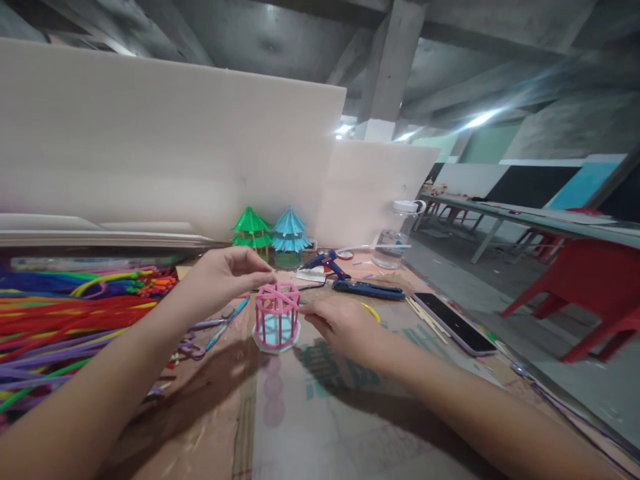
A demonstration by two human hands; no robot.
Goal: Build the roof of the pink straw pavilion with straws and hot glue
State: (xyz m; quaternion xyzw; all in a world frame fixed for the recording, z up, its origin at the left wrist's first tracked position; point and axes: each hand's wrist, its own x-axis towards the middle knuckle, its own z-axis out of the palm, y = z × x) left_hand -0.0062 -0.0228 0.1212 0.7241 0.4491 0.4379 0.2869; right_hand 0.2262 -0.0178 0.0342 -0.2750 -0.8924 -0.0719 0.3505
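Observation:
A small pink cage-like frame (277, 298), which looks made of pipe cleaners, stands upright on a pale blue many-sided base (279, 331). Strips cross over its open top. My left hand (220, 279) comes from above left, with thumb and fingertips pinched on the back of its top rim. From the right, my right hand (345, 325) is closed, its fingertips at the upper right edge where a crossing strip ends. Exactly what lies between those fingertips is partly hidden.
Bundles of coloured pipe cleaners (65, 313) lie at left. Behind stand a green tiered model (251, 230), a blue one (290, 233), a glue gun (327, 262) and a clear jug (393, 243). Dark blue pliers-like tool (367, 289), wooden sticks (427, 320) and a phone (455, 323) are at right.

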